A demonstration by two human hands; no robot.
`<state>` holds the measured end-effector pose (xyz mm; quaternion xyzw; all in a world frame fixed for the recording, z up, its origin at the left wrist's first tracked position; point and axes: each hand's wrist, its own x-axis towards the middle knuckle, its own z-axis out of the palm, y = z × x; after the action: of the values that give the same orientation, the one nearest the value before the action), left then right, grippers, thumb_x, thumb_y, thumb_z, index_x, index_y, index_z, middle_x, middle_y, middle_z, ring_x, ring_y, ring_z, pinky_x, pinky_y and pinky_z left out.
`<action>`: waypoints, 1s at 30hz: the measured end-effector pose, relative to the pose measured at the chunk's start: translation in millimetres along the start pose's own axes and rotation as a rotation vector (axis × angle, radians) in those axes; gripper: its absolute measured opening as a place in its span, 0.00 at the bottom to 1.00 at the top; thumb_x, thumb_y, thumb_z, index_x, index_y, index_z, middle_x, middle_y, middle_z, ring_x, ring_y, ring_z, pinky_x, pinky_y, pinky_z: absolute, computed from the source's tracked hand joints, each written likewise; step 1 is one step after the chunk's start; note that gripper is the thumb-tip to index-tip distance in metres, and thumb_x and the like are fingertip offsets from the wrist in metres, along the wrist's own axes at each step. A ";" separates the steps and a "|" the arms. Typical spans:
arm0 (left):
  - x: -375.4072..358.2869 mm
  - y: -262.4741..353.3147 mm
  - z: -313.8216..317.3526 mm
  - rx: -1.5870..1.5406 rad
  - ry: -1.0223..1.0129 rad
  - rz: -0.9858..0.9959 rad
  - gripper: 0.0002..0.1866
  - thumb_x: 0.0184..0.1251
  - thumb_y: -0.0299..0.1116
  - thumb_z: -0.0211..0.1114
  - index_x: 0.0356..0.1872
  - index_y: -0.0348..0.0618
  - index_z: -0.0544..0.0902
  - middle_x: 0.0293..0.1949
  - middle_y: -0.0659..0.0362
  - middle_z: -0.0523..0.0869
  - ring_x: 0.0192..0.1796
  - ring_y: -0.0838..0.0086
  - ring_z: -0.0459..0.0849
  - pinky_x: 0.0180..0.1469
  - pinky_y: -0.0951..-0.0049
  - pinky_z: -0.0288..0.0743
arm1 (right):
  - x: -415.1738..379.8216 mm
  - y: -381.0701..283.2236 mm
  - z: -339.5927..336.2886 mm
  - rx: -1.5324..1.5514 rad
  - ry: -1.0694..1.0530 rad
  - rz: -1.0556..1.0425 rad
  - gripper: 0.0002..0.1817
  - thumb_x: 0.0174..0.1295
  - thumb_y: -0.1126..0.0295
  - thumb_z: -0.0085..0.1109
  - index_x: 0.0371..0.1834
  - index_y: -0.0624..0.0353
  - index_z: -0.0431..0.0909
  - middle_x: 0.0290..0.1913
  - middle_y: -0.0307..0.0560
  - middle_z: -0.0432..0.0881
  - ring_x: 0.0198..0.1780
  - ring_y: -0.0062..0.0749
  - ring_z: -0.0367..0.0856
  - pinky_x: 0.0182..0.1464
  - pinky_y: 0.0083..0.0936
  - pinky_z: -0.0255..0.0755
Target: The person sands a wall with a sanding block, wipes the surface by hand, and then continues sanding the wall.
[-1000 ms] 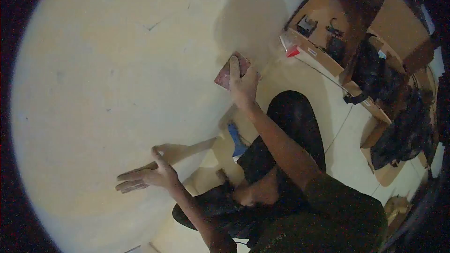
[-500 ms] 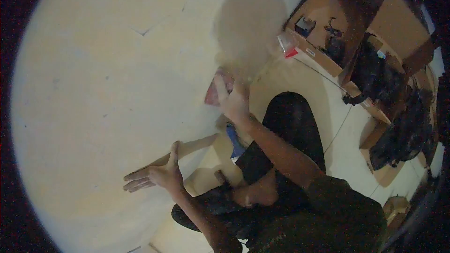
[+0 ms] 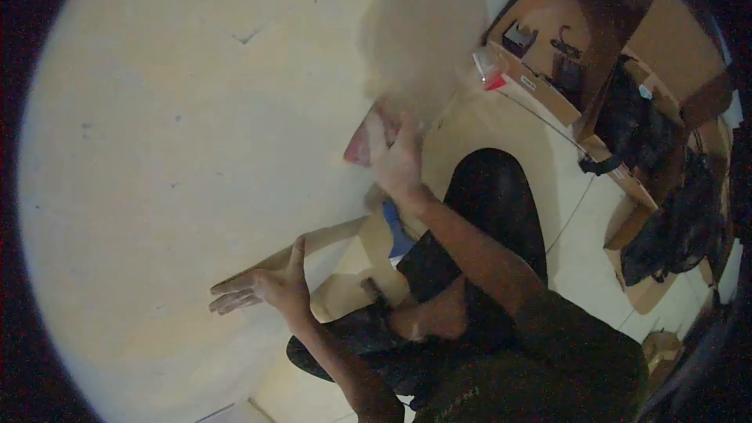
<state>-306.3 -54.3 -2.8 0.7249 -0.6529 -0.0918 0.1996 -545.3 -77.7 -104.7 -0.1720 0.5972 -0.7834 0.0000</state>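
Observation:
Against the pale wall (image 3: 157, 149), my right hand (image 3: 398, 158) presses a reddish sheet or pad (image 3: 361, 145) flat, its fingers lying over the sheet. My left hand (image 3: 276, 286) rests on the wall lower down to the left, fingers stretched and thumb pointing up, with nothing in it. Its shadow runs along the wall beside it. Below my right hand a blue-handled tool (image 3: 397, 235) lies near my folded legs (image 3: 497, 204).
Open cardboard boxes (image 3: 548, 98) with black items (image 3: 638, 121) inside stand on the tiled floor at the right. A clear and red packet (image 3: 491, 74) lies by the nearest box. A small brown object (image 3: 662, 348) is at the lower right.
My right hand and the reddish sheet have shifted slightly up the wall. My left hand stays on the wall, fingers a little lower. The whole view has moved slightly.

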 end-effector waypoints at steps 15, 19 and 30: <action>-5.5 -6.8 18.5 0.106 0.139 0.245 0.40 0.49 0.44 0.84 0.45 0.10 0.77 0.41 0.30 0.85 0.45 0.42 0.84 0.56 0.48 0.75 | 13.9 0.3 -7.8 -0.081 -0.104 0.435 0.24 0.73 0.50 0.56 0.47 0.65 0.78 0.38 0.60 0.86 0.41 0.51 0.87 0.45 0.42 0.76; 1.4 -26.5 35.2 0.294 0.281 0.327 0.46 0.49 0.45 0.84 0.52 0.08 0.72 0.50 0.23 0.79 0.54 0.37 0.79 0.63 0.45 0.69 | -9.3 -11.9 -10.0 -0.214 -0.140 0.101 0.23 0.74 0.51 0.55 0.47 0.66 0.78 0.37 0.60 0.85 0.38 0.53 0.85 0.45 0.44 0.76; 0.0 -19.1 30.6 0.049 0.094 0.200 0.46 0.51 0.45 0.83 0.56 0.10 0.71 0.51 0.24 0.79 0.54 0.38 0.79 0.63 0.46 0.69 | 7.7 -18.4 -14.1 -0.110 -0.176 0.324 0.24 0.73 0.54 0.56 0.53 0.69 0.76 0.47 0.64 0.84 0.48 0.56 0.85 0.52 0.46 0.76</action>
<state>-301.0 -58.2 -38.2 0.6644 -0.7139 -0.0212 0.2203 -552.5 -60.8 -88.6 -0.1414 0.6568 -0.7212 0.1690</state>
